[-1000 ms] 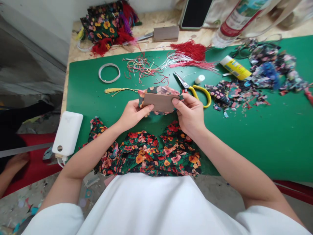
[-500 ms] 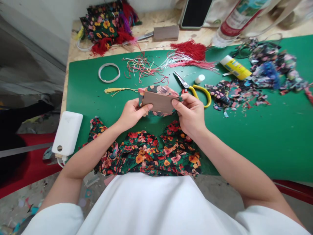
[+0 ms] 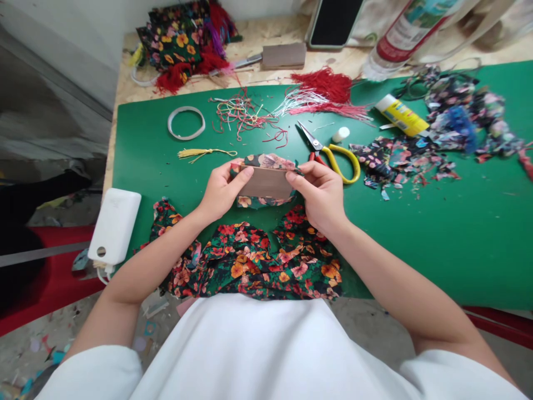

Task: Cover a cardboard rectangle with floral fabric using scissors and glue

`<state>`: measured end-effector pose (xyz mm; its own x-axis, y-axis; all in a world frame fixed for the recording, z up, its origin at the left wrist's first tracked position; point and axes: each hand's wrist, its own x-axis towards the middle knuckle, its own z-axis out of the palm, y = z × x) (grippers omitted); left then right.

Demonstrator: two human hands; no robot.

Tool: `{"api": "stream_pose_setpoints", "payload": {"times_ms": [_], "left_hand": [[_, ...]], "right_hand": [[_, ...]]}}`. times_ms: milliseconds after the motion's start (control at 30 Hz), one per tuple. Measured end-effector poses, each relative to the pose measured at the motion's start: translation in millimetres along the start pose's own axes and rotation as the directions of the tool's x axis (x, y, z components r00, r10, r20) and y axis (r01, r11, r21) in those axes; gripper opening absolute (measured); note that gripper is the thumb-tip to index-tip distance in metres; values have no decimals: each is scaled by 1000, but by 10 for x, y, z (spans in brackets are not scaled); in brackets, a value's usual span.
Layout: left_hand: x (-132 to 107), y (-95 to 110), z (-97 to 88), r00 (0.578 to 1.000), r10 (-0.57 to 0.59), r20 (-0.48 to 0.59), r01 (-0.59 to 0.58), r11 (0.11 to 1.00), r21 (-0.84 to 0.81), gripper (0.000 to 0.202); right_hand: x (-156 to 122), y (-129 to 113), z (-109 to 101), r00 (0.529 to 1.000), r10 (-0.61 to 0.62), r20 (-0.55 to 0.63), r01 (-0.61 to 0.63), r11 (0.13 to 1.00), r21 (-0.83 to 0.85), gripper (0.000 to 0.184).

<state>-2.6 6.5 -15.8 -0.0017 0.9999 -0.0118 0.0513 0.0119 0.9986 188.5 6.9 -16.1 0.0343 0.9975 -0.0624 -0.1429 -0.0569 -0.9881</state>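
Observation:
Between my two hands is a brown rectangular card [image 3: 266, 183], with floral fabric [image 3: 272, 161] showing along its far and near edges. My left hand [image 3: 225, 188] pinches the left end, thumb on the brown face and fingers behind. At the right end my right hand [image 3: 320, 191] grips the same way. Most of the fingers are hidden behind the piece. Yellow-handled scissors [image 3: 333, 157] lie partly open just beyond my right hand. A yellow tassel [image 3: 204, 153] rests past my left hand. Crumpled floral cloth [image 3: 250, 261] spreads between the held piece and my body.
A green mat [image 3: 437, 239] covers the table. Loose threads [image 3: 244, 114], red tassels [image 3: 325, 86], a tape ring [image 3: 186, 123], a glue tube [image 3: 402, 115] and its white cap [image 3: 341, 134] lie beyond. Fabric scraps [image 3: 400, 161] are at right, a white power bank [image 3: 115, 226] at left.
Both hands have shifted slightly toward my body with the card. It has tilted, so more floral fabric shows along its near edge. The other things on the table stay put.

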Motion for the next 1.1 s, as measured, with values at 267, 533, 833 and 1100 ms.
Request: {"api": "stream_pose_setpoints", "payload": {"times_ms": [267, 533, 833, 1100], "left_hand": [[15, 7, 2, 999, -36, -31, 33, 997, -71, 44], [26, 21, 2, 998, -53, -39, 49, 995, -87, 44], [37, -10, 8, 993, -38, -115, 27, 995, -99, 46], [-5, 12, 10, 997, -51, 59, 58, 990, -129, 45]], "right_hand": [[-26, -56, -11, 999, 21, 24, -21, 1000, 10, 38], [-15, -37, -6, 999, -21, 29, 21, 1000, -5, 33], [-21, -18, 1, 998, 20, 57, -18, 1000, -25, 36], [-16, -11, -24, 999, -53, -8, 52, 998, -45, 44]]}}
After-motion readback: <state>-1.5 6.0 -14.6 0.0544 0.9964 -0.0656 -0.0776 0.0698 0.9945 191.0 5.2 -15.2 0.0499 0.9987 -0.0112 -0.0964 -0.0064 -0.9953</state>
